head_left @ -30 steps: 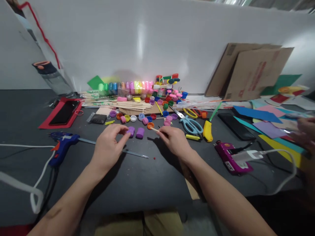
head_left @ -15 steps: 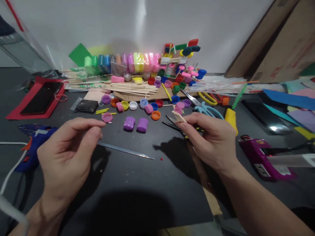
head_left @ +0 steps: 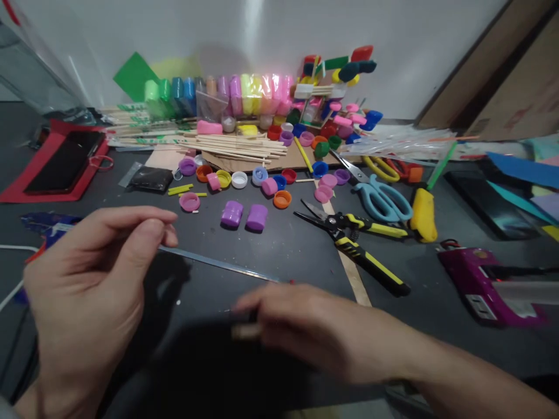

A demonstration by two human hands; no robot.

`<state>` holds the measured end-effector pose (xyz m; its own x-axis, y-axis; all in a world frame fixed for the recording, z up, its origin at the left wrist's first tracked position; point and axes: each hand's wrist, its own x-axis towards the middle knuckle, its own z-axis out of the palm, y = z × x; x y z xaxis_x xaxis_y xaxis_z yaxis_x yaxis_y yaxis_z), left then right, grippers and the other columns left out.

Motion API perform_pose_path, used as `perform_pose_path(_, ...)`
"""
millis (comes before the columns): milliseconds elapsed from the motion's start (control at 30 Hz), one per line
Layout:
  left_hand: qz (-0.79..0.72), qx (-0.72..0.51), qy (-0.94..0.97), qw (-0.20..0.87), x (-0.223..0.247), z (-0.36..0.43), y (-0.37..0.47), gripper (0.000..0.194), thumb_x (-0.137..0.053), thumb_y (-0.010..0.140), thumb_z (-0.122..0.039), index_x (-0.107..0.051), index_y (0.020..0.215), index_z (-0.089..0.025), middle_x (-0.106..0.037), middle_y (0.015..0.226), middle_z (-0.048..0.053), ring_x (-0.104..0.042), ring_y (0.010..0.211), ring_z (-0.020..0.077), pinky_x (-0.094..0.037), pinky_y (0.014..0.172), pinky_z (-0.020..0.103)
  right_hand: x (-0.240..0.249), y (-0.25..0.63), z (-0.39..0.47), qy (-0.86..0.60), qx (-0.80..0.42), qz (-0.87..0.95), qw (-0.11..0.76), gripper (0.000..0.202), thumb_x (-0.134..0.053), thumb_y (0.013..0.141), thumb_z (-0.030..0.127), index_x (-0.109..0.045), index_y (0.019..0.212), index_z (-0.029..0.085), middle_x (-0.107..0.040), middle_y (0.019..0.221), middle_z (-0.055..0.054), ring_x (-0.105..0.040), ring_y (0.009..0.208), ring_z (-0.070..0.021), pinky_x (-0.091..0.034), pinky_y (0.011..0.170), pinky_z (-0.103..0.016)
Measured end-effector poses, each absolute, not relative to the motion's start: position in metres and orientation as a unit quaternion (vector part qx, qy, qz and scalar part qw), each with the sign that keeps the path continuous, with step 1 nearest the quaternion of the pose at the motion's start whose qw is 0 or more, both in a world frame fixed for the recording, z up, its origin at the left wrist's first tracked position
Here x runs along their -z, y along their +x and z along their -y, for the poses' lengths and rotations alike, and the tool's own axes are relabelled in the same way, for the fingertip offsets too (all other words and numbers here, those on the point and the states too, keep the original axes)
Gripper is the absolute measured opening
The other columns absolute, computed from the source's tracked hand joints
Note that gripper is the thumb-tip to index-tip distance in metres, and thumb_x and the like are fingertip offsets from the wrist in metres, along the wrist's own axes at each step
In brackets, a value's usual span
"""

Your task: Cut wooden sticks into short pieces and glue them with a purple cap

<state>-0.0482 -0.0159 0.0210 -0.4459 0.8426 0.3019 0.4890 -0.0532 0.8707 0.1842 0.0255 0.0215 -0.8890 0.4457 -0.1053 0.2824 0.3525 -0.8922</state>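
The right hand (head_left: pixel 312 329) is closing on a short, pale piece (head_left: pixel 246 332), maybe wood, and holding it over the near part of the desk (head_left: pixel 262 250). The left hand (head_left: pixel 94 270) is hanging apart from it, curling its thumb near its fingers (I cannot tell if anything is hiding there). The piece is looking light, stiff and easy to snap, so gentle pinching around its middle is making sense.

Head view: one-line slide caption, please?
Left hand raised, blurred right hand holding a pale piece, with open pliers and two purple pieces beyond.
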Motion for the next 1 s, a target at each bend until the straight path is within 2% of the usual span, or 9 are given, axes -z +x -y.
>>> perform_pose_path(167,-0.663,-0.514,0.517,0.171,-0.012,0.007,-0.048,0.012,-0.066,0.087,-0.036,-0.073,0.09,-0.027,-0.067,0.077,-0.003,-0.063,0.07,0.0138,-0.053,0.067,0.028,-0.012,0.185,-0.036,-0.337,-0.409,0.817,0.226,0.022,-0.045,0.1,0.019,-0.057,0.082,0.019,-0.066,0.124,-0.01,-0.062,0.112,-0.0182,-0.047,0.094,-0.031)
perform_pose_path(333,-0.628,-0.561,0.51,0.175,-0.007,0.0,-0.052,0.01,-0.064,0.089,-0.031,-0.072,0.091,-0.026,-0.068,0.079,-0.001,-0.063,0.073,0.0153,-0.053,0.07,0.031,-0.006,0.175,-0.034,-0.168,-0.489,0.848,0.118,0.015,-0.048,0.099,0.019,-0.058,0.088,0.019,-0.062,0.134,-0.01,-0.057,0.125,-0.0176,-0.046,0.102,-0.031)
perform_pose_path(433,-0.62,-0.581,0.5,0.168,-0.006,-0.004,-0.057,0.011,-0.061,0.089,-0.029,-0.071,0.091,-0.024,-0.067,0.076,-0.003,-0.062,0.073,0.0142,-0.051,0.073,0.03,-0.003,0.171,-0.038,-0.305,-0.39,0.837,0.233,0.019,-0.045,0.099,0.017,-0.057,0.084,0.019,-0.059,0.137,-0.016,-0.052,0.13,-0.0231,-0.04,0.107,-0.043)
perform_pose_path(500,-0.622,-0.588,0.497,0.144,-0.005,-0.006,-0.059,0.012,-0.06,0.089,-0.029,-0.07,0.091,-0.023,-0.067,0.076,-0.003,-0.062,0.073,0.0135,-0.051,0.073,0.029,-0.005,0.17,-0.038,-0.303,-0.382,0.828,0.278,0.02,-0.044,0.1,0.018,-0.057,0.086,0.019,-0.059,0.136,-0.015,-0.051,0.13,-0.0216,-0.04,0.107,-0.042)
perform_pose_path(633,-0.623,-0.595,0.499,0.095,-0.003,-0.006,-0.061,0.016,-0.055,0.092,-0.031,-0.067,0.093,-0.021,-0.067,0.078,-0.001,-0.064,0.076,0.0144,-0.051,0.076,0.027,-0.008,0.162,-0.03,-0.113,-0.421,0.892,0.121,0.017,-0.048,0.1,0.02,-0.062,0.09,0.02,-0.066,0.129,-0.006,-0.058,0.123,-0.0143,-0.047,0.099,-0.027)
perform_pose_path(733,-0.623,-0.571,0.524,0.108,-0.006,0.001,-0.058,0.018,-0.053,0.094,-0.029,-0.067,0.098,-0.018,-0.07,0.084,0.002,-0.067,0.081,0.0155,-0.052,0.079,0.027,-0.004,0.161,-0.03,-0.225,-0.297,0.917,0.143,0.022,-0.04,0.102,0.021,-0.061,0.1,0.016,-0.056,0.14,-0.015,-0.05,0.131,-0.0202,-0.043,0.105,-0.036)
perform_pose_path(800,-0.616,-0.541,0.557,0.128,-0.011,0.011,-0.053,0.017,-0.055,0.093,-0.028,-0.068,0.099,-0.018,-0.073,0.091,0.004,-0.068,0.084,0.0166,-0.052,0.08,0.028,-0.002,0.166,-0.033,-0.255,-0.25,0.923,0.141,0.023,-0.038,0.103,0.023,-0.06,0.108,0.016,-0.062,0.129,-0.014,-0.057,0.119,-0.0189,-0.046,0.097,-0.033)
perform_pose_path(900,-0.593,-0.492,0.624,0.131,-0.017,0.039,-0.042,0.012,-0.06,0.09,-0.023,-0.071,0.095,-0.02,-0.074,0.09,0.005,-0.07,0.083,0.0185,-0.054,0.078,0.029,0.001,0.177,-0.039,-0.295,-0.162,0.934,0.117,0.025,-0.041,0.102,0.025,-0.063,0.091,0.016,-0.069,0.092,-0.01,-0.061,0.086,-0.0206,-0.047,0.076,-0.032)
perform_pose_path(1000,-0.544,-0.471,0.688,0.092,-0.012,0.082,-0.04,0.016,-0.056,0.089,-0.017,-0.072,0.088,-0.022,-0.075,0.082,0.006,-0.071,0.076,0.0195,-0.056,0.071,0.03,0.006,0.184,-0.045,-0.328,-0.074,0.935,0.11,0.027,-0.043,0.099,0.02,-0.063,0.082,0.015,-0.066,0.083,-0.013,-0.057,0.08,-0.024,-0.041,0.073,-0.035)
